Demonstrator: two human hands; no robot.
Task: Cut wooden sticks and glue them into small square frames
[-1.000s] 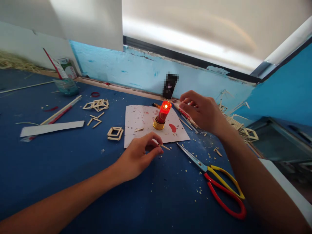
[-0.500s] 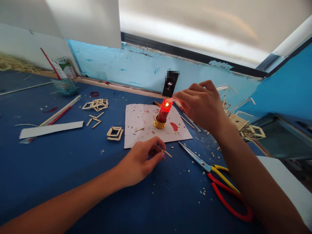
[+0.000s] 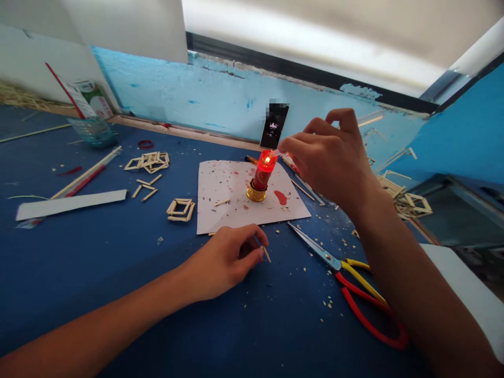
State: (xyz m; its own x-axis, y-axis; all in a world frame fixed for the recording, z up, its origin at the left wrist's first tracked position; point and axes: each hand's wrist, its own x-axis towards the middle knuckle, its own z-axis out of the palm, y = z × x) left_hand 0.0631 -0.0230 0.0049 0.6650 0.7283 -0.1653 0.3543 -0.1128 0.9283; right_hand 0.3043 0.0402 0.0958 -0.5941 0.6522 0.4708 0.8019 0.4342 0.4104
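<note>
A lit red candle (image 3: 264, 173) stands in a gold-coloured holder (image 3: 256, 194) on a wax-spotted white sheet (image 3: 212, 220). My right hand (image 3: 325, 157) is closed on a clear glue stick (image 3: 370, 118); one end sits by the flame while the other sticks out behind the knuckles. Below the sheet's front edge, my left hand (image 3: 230, 260) pinches a short wooden stick (image 3: 266, 254) between thumb and fingers. To its left lies a small square frame of sticks (image 3: 180, 209). Scissors (image 3: 334, 262) with red and yellow handles rest open under my right forearm.
More stick frames (image 3: 151, 161) and loose stick pieces (image 3: 147, 188) lie left, near a white strip (image 3: 73, 205). A phone (image 3: 274, 126) leans on the wall behind the candle. A plastic cup (image 3: 92, 132) stands back left. A stick structure (image 3: 411, 202) is at right.
The stick in my left hand has turned to point more downward. My right hand stays by the flame, its wrist raised slightly. The whole view has shifted a little.
</note>
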